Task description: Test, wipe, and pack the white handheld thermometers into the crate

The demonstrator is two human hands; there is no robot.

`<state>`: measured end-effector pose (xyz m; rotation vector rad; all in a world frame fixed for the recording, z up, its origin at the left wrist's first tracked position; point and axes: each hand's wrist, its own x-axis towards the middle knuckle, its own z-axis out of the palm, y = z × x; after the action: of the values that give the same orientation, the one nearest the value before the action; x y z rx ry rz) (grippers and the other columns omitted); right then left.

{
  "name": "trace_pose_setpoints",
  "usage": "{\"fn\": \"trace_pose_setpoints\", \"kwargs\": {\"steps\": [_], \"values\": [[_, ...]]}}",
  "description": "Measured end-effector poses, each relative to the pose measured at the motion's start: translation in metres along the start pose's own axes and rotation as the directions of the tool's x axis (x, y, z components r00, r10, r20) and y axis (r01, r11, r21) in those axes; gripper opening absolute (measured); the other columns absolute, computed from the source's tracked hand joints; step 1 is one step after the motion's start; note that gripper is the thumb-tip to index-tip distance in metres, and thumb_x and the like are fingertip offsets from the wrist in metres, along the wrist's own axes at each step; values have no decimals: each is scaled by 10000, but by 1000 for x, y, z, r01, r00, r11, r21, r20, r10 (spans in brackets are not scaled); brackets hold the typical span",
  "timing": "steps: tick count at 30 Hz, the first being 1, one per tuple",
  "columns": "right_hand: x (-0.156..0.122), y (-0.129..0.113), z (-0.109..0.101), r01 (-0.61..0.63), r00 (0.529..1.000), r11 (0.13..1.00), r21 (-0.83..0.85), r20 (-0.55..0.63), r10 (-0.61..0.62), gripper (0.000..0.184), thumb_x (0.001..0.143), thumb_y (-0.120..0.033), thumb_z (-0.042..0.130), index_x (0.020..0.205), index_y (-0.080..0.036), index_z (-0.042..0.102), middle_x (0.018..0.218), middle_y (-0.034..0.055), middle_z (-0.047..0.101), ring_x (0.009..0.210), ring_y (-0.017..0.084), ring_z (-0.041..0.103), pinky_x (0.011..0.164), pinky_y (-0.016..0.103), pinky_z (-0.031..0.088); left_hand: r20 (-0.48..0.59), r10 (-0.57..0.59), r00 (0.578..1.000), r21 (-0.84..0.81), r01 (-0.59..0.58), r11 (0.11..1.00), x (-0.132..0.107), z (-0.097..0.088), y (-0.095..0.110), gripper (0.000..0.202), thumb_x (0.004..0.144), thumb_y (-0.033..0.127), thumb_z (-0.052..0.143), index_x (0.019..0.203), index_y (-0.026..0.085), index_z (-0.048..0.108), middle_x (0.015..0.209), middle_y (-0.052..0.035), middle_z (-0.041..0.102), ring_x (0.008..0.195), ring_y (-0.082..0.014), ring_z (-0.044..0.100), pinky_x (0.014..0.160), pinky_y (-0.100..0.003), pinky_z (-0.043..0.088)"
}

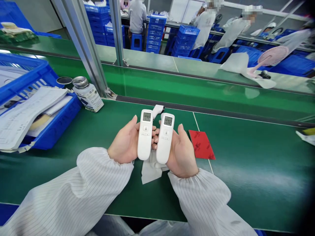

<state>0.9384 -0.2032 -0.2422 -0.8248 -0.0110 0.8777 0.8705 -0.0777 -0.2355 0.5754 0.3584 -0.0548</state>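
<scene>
My left hand point(124, 143) is closed round a white handheld thermometer point(145, 135), its small grey display facing up. Close beside it, my right hand point(181, 151) grips a second white thermometer point(165, 137) of the same kind, also display up. The two devices stand side by side, nearly touching, above the green table mat point(246, 164). A white cloth point(150, 169) hangs under them, between my wrists; which hand pinches it is hidden. Both my sleeves are white with thin stripes.
A red rectangular pad point(201, 144) lies just right of my right hand. A blue crate point(36, 108) with papers sits at the left, a small capped bottle point(87, 93) beside it. Behind are a metal frame post point(86, 49), a pink fan point(272, 57) and several seated workers.
</scene>
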Motion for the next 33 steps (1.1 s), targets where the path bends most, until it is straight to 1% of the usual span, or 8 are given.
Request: {"fn": "trace_pose_setpoints", "kwargs": {"steps": [3,8,16,23,27,29,31,33], "values": [[1,0,-2,-7,1000,1000,15,1,7,601,952,-546,209,943,-128,640,764,95,606,616,174,563,555,291,465,-7,-14,1000,15,14,1000,0,1,0,576,959,474,283,982,28,647,885,-156,614,792,-237,619,721,-355,543],[1,0,-3,-16,1000,999,31,6,15,599,957,-536,207,843,-126,629,772,95,605,613,157,568,564,275,471,9,-21,1000,16,21,1000,0,-2,-2,563,965,463,280,990,42,654,818,-109,596,723,-190,594,732,-346,553],[0,0,-3,10,1000,1000,5,22,-10,598,960,-531,205,808,-126,618,780,102,619,621,161,577,568,280,480,-6,-11,1000,48,12,999,1,-1,-3,542,966,471,291,960,69,654,919,-137,636,814,-221,632,735,-332,556],[-1,0,-2,-9,1000,1000,13,12,9,588,950,-552,239,836,-132,634,790,102,624,628,165,579,569,283,481,-2,-15,1000,17,15,1000,1,-1,-3,565,961,491,298,960,59,662,828,-116,615,753,-197,613,707,-318,547],[-2,-1,-1,-9,1000,1000,-3,28,9,564,948,-544,262,865,-135,641,799,95,623,639,166,583,584,285,482,-12,-4,1000,55,5,998,0,1,-3,567,966,487,285,935,58,654,803,-112,603,726,-182,596,692,-309,534],[-3,-1,0,12,1000,1000,-23,14,-12,548,947,-539,277,862,-135,637,806,92,621,656,170,585,599,291,487,-40,84,996,159,-76,984,-3,3,-5,433,954,443,390,963,85,632,828,-96,610,732,-174,591,693,-306,524],[-4,0,1,49,999,998,-37,-19,-50,537,949,-532,283,850,-137,633,803,85,618,660,168,579,603,290,487,-63,239,969,359,-201,911,-4,5,-10,290,888,380,570,1043,136,595,905,-78,631,792,-180,601,715,-301,512],[-5,1,2,90,994,996,-22,-56,-91,530,954,-524,281,833,-144,630,781,72,614,650,157,570,605,281,485,-71,378,923,573,-273,773,-5,6,-18,427,781,331,718,1146,189,547,1004,-67,642,889,-204,608,759,-304,500]]}}
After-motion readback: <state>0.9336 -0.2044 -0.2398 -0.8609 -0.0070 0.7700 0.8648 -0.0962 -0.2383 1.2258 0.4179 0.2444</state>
